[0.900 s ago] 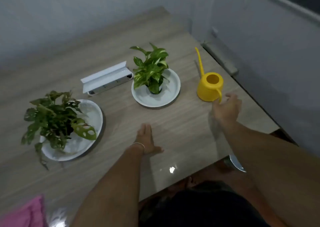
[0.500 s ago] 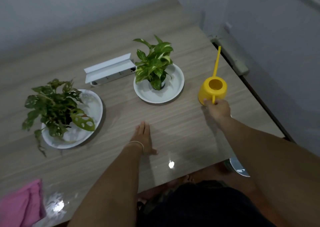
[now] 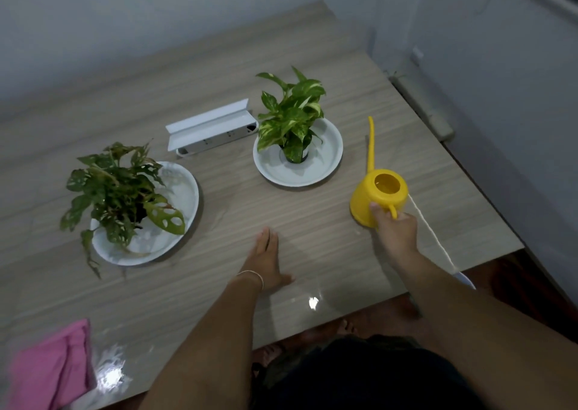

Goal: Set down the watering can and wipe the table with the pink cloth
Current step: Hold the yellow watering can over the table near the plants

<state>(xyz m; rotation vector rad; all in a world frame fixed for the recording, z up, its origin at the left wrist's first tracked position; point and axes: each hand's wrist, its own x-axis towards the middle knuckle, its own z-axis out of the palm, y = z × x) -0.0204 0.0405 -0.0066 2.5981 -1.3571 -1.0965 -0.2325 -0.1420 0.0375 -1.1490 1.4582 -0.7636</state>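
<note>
A yellow watering can (image 3: pixel 377 192) with a long thin spout pointing away from me stands, slightly tilted, on the right part of the wooden table (image 3: pixel 312 231). My right hand (image 3: pixel 394 228) grips its handle from the near side. My left hand (image 3: pixel 266 261) lies flat on the table, palm down, fingers together, a thin bracelet at the wrist. The pink cloth (image 3: pixel 50 370) lies crumpled at the table's near left corner, far from both hands.
Two potted plants stand on white plates: one left (image 3: pixel 125 203), one at the centre back (image 3: pixel 295 140). A white power strip (image 3: pixel 212 131) lies between them. A white cord (image 3: pixel 433 234) runs over the right edge. Walls close in behind and right.
My right hand went from reaching open behind the can to closing on its handle. The can has turned and shifted slightly nearer me. The left hand stays flat in place.
</note>
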